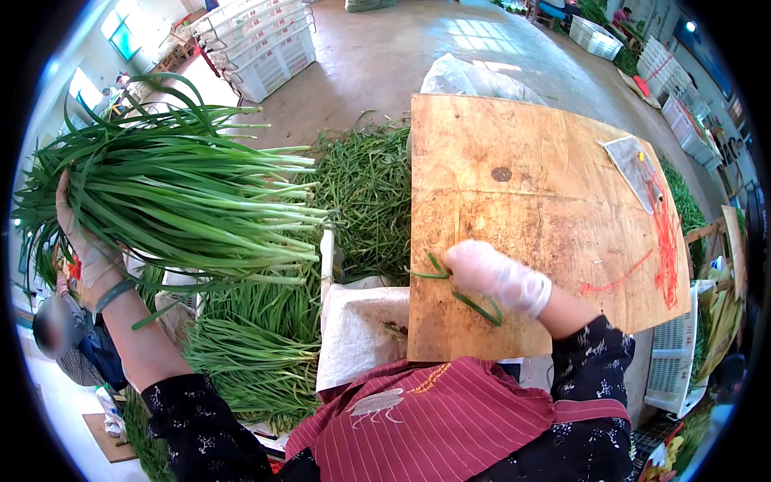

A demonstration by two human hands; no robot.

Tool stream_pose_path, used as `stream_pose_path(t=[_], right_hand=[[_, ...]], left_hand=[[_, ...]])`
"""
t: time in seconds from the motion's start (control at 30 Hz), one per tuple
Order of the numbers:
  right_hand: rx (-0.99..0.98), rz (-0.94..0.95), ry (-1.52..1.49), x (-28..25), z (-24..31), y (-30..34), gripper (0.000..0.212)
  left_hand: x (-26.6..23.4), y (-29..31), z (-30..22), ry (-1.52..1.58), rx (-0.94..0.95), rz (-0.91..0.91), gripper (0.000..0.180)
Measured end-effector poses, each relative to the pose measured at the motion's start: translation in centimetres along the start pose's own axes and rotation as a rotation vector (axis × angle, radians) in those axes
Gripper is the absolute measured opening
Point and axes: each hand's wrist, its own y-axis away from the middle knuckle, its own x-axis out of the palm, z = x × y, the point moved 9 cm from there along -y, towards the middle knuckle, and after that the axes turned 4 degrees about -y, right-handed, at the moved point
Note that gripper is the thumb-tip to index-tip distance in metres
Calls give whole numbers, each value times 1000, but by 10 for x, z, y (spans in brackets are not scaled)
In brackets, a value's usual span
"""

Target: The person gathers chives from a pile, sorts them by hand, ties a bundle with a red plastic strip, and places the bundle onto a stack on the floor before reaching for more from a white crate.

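Note:
A large bunch of garlic chives [185, 193] lies across my raised left hand [84, 229], whose fingers wrap round it from below at the leafy end. The pale cut stems point right. My right hand [494, 277], in a thin clear glove, is low over the wooden board [546, 169]. Its fingers are curled closed and slightly blurred. One loose green leaf [430, 267] touches the fingertips, and another bent leaf [480, 308] lies just below the hand. Whether anything is inside the fingers is hidden.
Red ties [665, 249] and a small mesh pouch [630, 169] lie on the board's right side. Chive trimmings [365, 201] are heaped left of the board. More chives [249, 353] lie below the bunch. White crates [261, 48] stand stacked behind. A person [76, 345] is at far left.

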Motion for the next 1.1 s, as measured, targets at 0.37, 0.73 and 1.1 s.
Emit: stream_pose_path(t=[0.37, 0.73, 1.1], right_hand=[[304, -487, -86, -166, -35, -132, 37], [-699, -244, -936, -105, 101, -115, 57], [-473, -840, -609, -200, 83, -67, 48]], left_hand=[[-10, -44, -19, 258, -192, -97, 34], [87, -11, -40, 400, -123, -52, 27], [198, 44, -75, 453, -239, 90, 29]])
